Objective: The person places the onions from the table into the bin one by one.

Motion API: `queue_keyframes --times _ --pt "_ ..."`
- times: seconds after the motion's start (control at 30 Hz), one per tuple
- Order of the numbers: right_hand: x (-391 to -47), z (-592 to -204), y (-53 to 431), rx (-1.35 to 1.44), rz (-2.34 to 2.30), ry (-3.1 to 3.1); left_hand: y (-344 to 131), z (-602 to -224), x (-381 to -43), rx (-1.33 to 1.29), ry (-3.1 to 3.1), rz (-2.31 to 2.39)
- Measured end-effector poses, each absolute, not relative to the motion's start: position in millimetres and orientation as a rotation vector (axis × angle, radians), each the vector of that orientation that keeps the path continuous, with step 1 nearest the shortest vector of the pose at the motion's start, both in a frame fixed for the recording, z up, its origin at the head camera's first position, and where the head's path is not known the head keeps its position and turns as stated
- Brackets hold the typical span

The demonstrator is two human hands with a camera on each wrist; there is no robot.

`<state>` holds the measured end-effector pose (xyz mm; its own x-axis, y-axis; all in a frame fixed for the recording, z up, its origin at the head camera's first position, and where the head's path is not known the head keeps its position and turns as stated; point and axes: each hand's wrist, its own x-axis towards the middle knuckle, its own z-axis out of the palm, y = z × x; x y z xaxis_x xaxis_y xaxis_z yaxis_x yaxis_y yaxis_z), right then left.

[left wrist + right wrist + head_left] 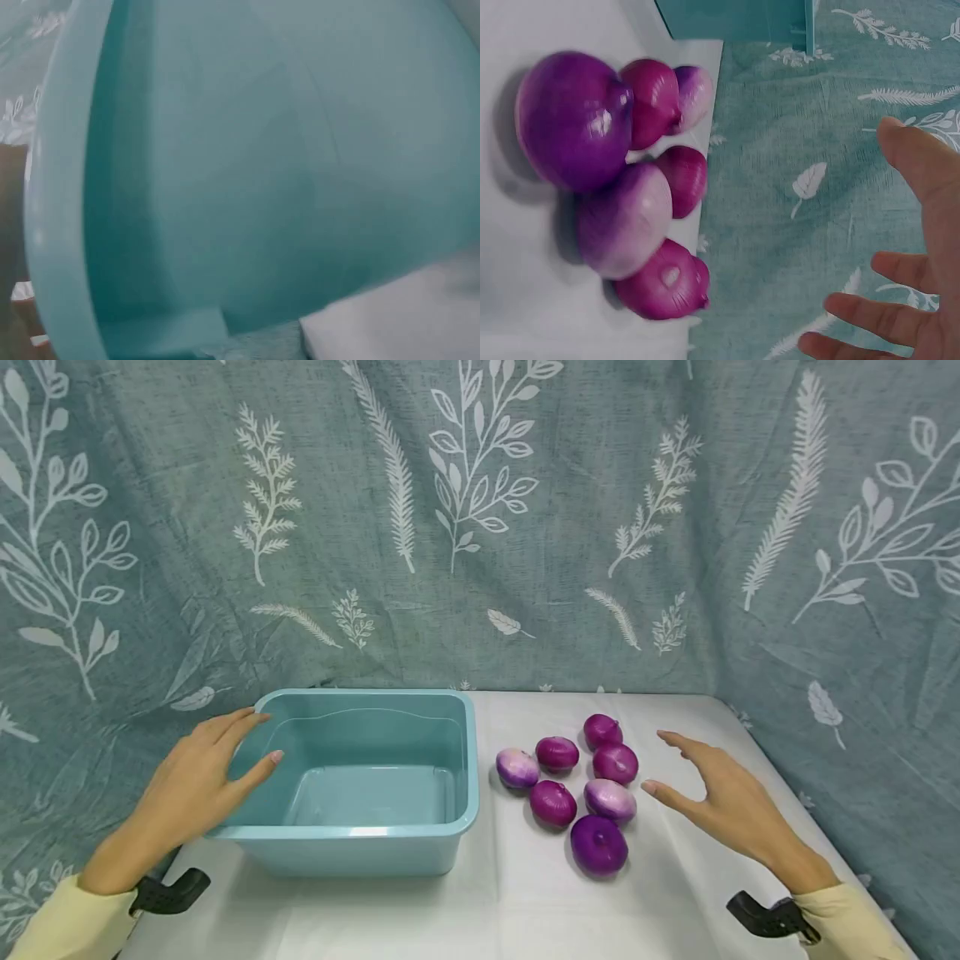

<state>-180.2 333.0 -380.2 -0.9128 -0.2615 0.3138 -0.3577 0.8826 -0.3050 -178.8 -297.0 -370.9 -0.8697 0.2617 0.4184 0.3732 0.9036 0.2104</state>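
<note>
A light teal plastic basin [375,833] stands on the left of the table with nothing inside it. My left hand [198,777] is at its left side, fingers spread over the rim; whether it touches the rim I cannot tell. In the left wrist view the basin's outer wall [300,150] fills most of the picture. Several red onions lie in a group right of the basin, among them a dark purple onion [598,846] nearest me and a pale one [610,800]. Right of them hovers my right hand [731,806], thumb and fingers apart, holding nothing.
A white cloth [525,910] covers the table. Behind it and along the sides hangs a grey-green curtain [540,627] with white leaf prints. Each wrist wears a black strap mount [768,914].
</note>
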Motion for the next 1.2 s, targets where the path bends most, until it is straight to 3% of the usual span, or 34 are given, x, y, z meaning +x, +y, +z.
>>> queue_keyframes --times 0.57,1.2 --pt "-171 -421 316 0.547 0.645 -2.862 -340 -391 -185 -0.225 -2.741 -1.100" --pt "-159 -467 307 0.610 0.733 -2.905 -361 -416 -190 -0.307 -2.744 -1.540"
